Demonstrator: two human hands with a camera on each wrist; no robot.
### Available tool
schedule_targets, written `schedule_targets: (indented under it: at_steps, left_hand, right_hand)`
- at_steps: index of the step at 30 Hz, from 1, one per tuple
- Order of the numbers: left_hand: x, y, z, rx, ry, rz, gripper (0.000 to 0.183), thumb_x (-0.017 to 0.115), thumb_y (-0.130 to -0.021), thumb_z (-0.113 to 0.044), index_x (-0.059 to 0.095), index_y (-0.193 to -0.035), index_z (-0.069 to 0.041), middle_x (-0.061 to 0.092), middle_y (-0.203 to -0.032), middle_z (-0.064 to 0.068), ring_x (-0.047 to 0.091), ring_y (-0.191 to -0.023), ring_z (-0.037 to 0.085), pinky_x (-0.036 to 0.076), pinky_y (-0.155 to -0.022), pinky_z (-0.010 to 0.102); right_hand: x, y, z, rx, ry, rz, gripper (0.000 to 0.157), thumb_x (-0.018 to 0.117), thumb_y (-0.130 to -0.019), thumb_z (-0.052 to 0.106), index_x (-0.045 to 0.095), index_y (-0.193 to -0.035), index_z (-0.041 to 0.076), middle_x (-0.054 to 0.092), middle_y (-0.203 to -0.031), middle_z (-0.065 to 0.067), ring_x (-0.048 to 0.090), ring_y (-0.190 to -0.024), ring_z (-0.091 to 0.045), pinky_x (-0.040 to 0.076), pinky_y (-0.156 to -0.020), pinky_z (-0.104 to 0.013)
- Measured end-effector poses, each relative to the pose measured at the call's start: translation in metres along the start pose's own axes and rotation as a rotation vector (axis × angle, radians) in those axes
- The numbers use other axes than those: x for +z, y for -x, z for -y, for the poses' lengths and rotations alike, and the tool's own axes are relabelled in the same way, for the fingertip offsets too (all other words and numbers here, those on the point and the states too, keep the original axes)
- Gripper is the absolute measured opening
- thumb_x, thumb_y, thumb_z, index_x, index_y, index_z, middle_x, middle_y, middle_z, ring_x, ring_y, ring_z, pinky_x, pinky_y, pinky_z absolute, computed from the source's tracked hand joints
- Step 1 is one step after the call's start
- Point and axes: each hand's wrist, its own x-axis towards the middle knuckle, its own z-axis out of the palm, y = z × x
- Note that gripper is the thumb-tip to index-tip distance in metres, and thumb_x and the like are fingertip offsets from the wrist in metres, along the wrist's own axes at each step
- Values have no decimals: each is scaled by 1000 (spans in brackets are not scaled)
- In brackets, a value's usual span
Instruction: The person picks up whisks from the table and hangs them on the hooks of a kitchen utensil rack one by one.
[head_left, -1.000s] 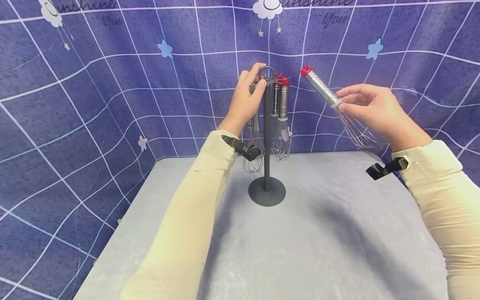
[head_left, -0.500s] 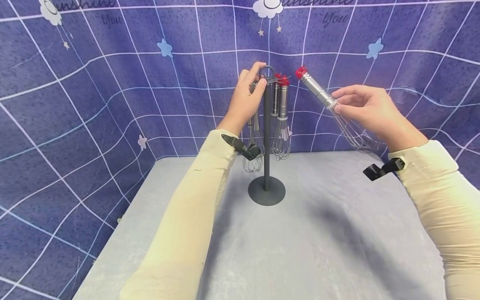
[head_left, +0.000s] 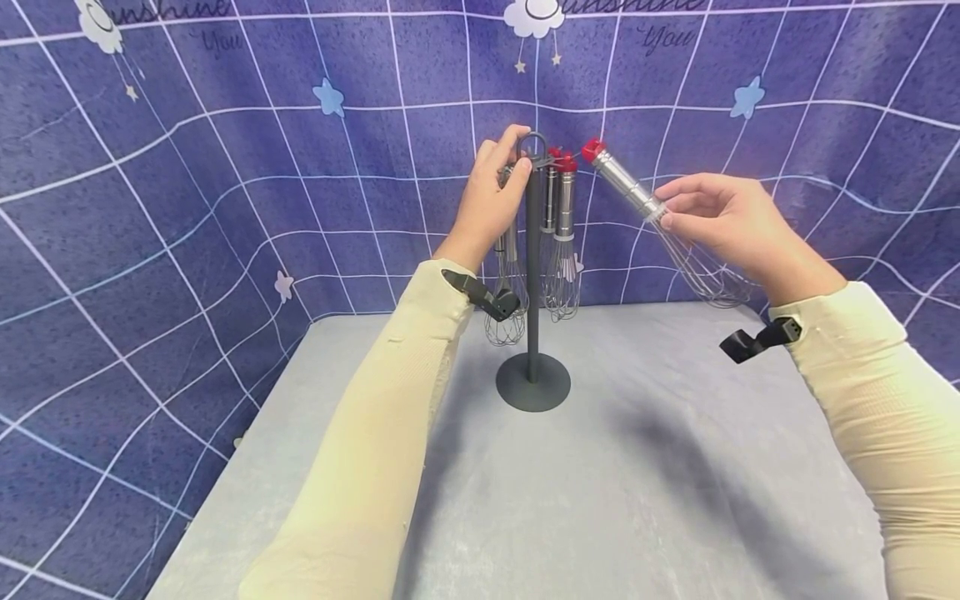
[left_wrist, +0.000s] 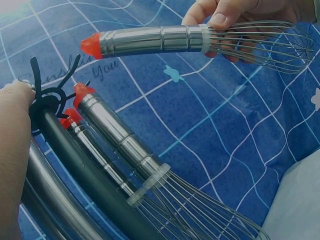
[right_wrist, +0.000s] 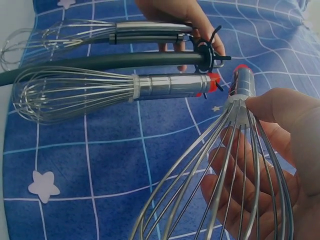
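Note:
A dark grey stand (head_left: 533, 292) with a round base, a top ring and hooks stands upright. My left hand (head_left: 489, 192) grips its top, thumb and fingers beside the ring. Between thumb and fingers, my right hand (head_left: 731, 218) pinches a wire whisk (head_left: 628, 188) where the wires meet the steel handle. That whisk slants in the air, its red end pointing up and left, close to a right-side hook. Two red-tipped whisks (left_wrist: 117, 132) hang on the stand's right. More whisks (right_wrist: 150, 30) hang on its left, their upper ends partly hidden by my left hand.
The stand's base rests on a table with a light grey cover (head_left: 637, 483). Behind and to the left hangs a blue grid-patterned cloth (head_left: 405, 67) with clouds and stars. Each sleeve cuff carries a small black camera (head_left: 761, 340).
My right hand has moved left with the whisk, bringing its red end down slightly and nearer the stand's hooks. The left hand keeps its place on the stand.

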Motion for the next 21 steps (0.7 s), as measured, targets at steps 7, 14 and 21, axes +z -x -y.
schedule_targets:
  at_steps: [7,14,21]
  left_hand:
    - [0,0,0,7,-4,2,40,50,-105,-23,52,-145,-20,44,-108,1,40,-89,12,40,-78,26]
    - [0,0,2,7,-2,-8,40,51,-105,-22,52,-144,-20,44,-108,1,40,-89,12,40,-78,26]
    - [1,0,1,2,-4,-8,40,51,-105,-21,52,-144,-18,45,-108,2,41,-88,12,40,-77,26]
  right_hand:
    - [2,0,0,-18,-4,-1,30,73,-92,7,71,-121,13,74,-91,13,70,-82,-3,53,-73,-15]
    - [5,0,1,-23,-8,-6,30,75,-91,7,72,-120,13,74,-90,12,70,-81,-3,53,-71,-16]
    - [8,0,1,-26,-2,-3,30,75,-90,7,72,-120,13,74,-90,12,71,-82,-6,53,-71,-17]
